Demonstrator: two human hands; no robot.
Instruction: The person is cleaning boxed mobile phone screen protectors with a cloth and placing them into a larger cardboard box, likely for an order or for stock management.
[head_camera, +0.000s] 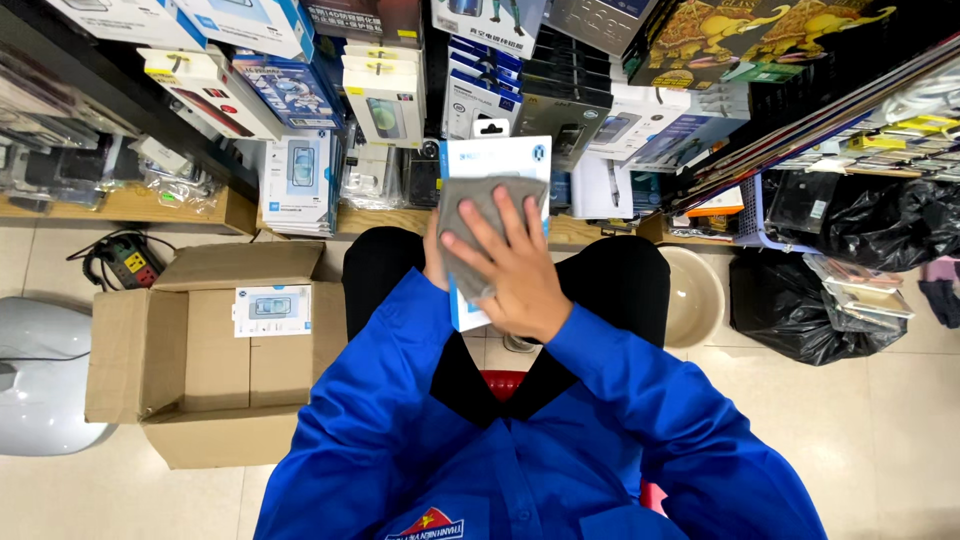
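I hold a flat white and blue retail box upright over my lap. My left hand grips its left edge from behind, mostly hidden. My right hand lies flat on the box front, fingers spread, pressing a grey cloth against it. The cloth covers the middle of the box. My blue sleeves and dark trousers fill the lower centre.
An open cardboard box with one small white package inside stands on the floor at my left. Shelves packed with boxed phone accessories face me. A beige basin and black plastic bags sit at the right. A power strip lies far left.
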